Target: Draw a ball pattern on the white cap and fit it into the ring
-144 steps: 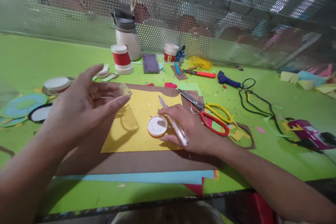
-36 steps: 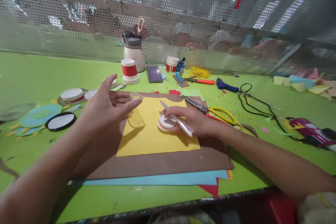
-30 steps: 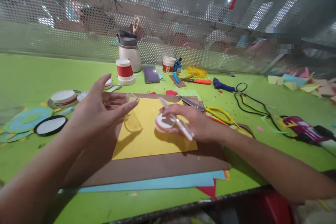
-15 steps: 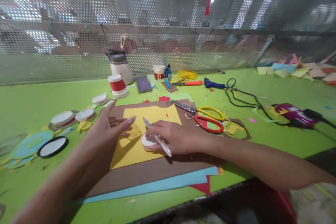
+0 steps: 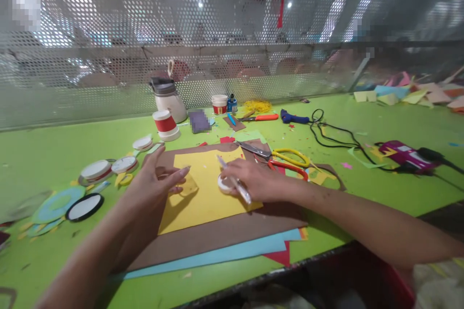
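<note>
Right hand [image 5: 258, 181]: grip is clasping pen [image 5: 244, 192], fingers touching disc [image 5: 224, 185], which is sitting over yellow paper [image 5: 210, 205]. Left hand [image 5: 149, 187]: grip is hovering half-spread near paper's left edge; contents, cannot tell.

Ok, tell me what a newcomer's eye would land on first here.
Probably the bright yellow sheet in the middle, lying on a larger brown sheet, with the right hand over it holding a pen. Next, likely the big scissors with red and yellow handles, just beyond that hand. At the back, left of centre, a pale jug with a dark top stands out against the green table.
</note>
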{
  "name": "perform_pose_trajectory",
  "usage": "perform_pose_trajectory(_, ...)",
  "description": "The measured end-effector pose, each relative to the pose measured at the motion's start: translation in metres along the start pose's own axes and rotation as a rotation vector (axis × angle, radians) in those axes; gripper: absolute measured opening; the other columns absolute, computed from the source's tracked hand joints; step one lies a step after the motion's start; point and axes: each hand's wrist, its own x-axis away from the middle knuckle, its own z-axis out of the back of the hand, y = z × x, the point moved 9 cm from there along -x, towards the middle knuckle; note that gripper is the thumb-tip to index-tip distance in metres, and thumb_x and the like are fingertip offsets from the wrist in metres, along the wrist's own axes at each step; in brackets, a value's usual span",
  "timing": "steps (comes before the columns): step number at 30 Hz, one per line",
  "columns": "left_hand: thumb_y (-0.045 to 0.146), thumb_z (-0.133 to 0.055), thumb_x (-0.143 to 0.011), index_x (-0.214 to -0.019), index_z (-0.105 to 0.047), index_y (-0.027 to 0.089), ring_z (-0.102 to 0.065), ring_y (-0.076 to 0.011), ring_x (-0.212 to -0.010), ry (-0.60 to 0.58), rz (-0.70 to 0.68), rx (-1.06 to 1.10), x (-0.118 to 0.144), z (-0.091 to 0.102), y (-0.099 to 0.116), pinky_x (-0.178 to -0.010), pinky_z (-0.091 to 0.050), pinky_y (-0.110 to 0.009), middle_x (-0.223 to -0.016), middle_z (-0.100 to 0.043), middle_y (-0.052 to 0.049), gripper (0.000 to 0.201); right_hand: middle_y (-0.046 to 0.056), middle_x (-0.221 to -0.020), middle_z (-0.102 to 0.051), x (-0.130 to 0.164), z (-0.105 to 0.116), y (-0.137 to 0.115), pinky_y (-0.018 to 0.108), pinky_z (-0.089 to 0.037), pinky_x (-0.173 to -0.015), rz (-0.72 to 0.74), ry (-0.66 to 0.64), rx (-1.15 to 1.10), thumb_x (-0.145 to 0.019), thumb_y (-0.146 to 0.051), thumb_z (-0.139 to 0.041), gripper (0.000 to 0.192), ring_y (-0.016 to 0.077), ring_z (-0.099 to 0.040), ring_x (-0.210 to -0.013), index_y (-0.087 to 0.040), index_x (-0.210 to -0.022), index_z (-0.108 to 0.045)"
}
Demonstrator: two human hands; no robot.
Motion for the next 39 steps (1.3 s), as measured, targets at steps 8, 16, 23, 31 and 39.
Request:
perform_pose_trajectory(8, 0.046, -0.089, -0.084, -0.172, -0.024, 0.025, -0.083, -0.0298, -0.095, 0.025, -0.003, -0.02, 0.001, 0.002, 0.0, -0.082, -0.071, -0.046, -0.104, -0.077, -0.01, 0.111, 0.016, -0.124, -0.073, -0.007, 0.0, -0.015, 0.038, -0.057, -0.095, 0.122, -0.022, -0.1, -0.099, -0.021, -0.072, 0.027, 0.0272, -0.07, -0.113, -0.016, -0.126, -0.069)
perform_pose_trajectory(16, 0.066, -0.089, -0.072, -0.17, -0.025, 0.022, -0.079, -0.0343, -0.105, -0.059, -0.148, -0.111, 0.003, -0.001, 0.005, -0.093, -0.067, -0.058, -0.115, -0.077, -0.013, 0.126, 0.015, -0.135, -0.072, -0.008, -0.005, -0.007, 0.041, -0.056, -0.105, 0.102, -0.109, -0.233, -0.092, -0.014, -0.076, 0.041, 0.0272, -0.067, -0.126, -0.019, -0.132, -0.068)
perform_pose_trajectory(23, 0.064, -0.082, -0.082, -0.169, -0.027, 0.025, -0.075, -0.0339, -0.121, -0.211, -0.236, -0.268, 0.025, -0.03, 0.014, -0.108, -0.061, -0.059, -0.131, -0.074, -0.016, 0.11, 0.011, -0.117, -0.078, -0.002, 0.031, 0.029, 0.039, -0.058, -0.092, -0.084, 0.046, -0.289, -0.095, -0.032, -0.079, 0.029, 0.025, -0.074, -0.103, -0.019, -0.12, -0.07)
perform_pose_trajectory(31, 0.059, -0.072, -0.094, -0.173, -0.017, 0.034, -0.074, -0.0375, -0.123, -0.179, -0.533, -0.685, 0.05, -0.055, 0.019, -0.103, -0.062, -0.059, -0.139, -0.072, -0.017, 0.1, 0.013, -0.113, -0.081, 0.0, 0.024, 0.041, 0.034, -0.059, -0.086, -0.106, 0.118, -0.393, -0.105, -0.031, -0.061, 0.027, 0.0222, -0.075, -0.097, -0.016, -0.125, -0.071)
perform_pose_trajectory(39, 0.047, -0.064, -0.101, -0.174, -0.004, 0.033, -0.075, -0.0364, -0.121, -0.241, -0.702, -0.881, 0.066, -0.074, 0.043, -0.099, -0.063, -0.05, -0.141, -0.069, -0.018, 0.095, 0.012, -0.106, -0.083, 0.006, 0.007, 0.042, 0.031, -0.058, -0.077, -0.164, 0.221, -0.515, -0.103, -0.036, -0.065, 0.029, 0.0207, -0.077, -0.085, -0.015, -0.121, -0.075)
